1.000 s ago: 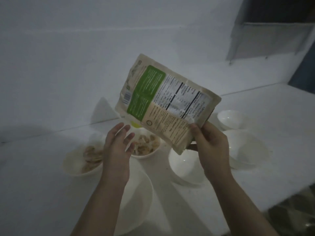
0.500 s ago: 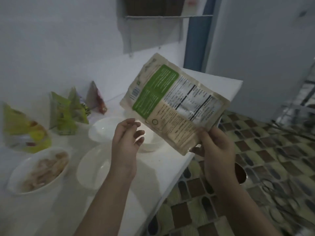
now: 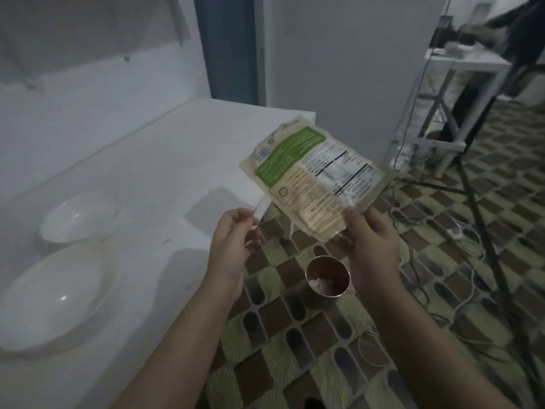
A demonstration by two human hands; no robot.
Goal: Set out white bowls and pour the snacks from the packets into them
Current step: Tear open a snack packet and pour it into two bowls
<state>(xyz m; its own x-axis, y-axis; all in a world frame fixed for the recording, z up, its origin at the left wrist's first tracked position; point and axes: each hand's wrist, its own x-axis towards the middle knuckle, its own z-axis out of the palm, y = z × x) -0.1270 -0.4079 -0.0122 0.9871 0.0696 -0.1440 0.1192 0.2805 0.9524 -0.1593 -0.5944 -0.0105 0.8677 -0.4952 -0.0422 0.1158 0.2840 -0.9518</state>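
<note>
My right hand grips the lower corner of a beige and green snack packet, held tilted in the air past the table's right end, its printed back facing me. My left hand is beside it to the left, fingers curled, pinching what looks like a thin pale torn strip. Two white bowls, one farther and one nearer, sit with nothing in them on the white table at the left.
A small round copper-coloured bin holding scraps stands on the patterned tile floor below my hands. Cables and a dark tripod leg cross the floor at right. A white rack stands at the back right.
My view has swung right, off the filled bowls and other packets toward the table's end and the floor. The packet sits lower and flatter. My left hand's fingers have curled into a pinch.
</note>
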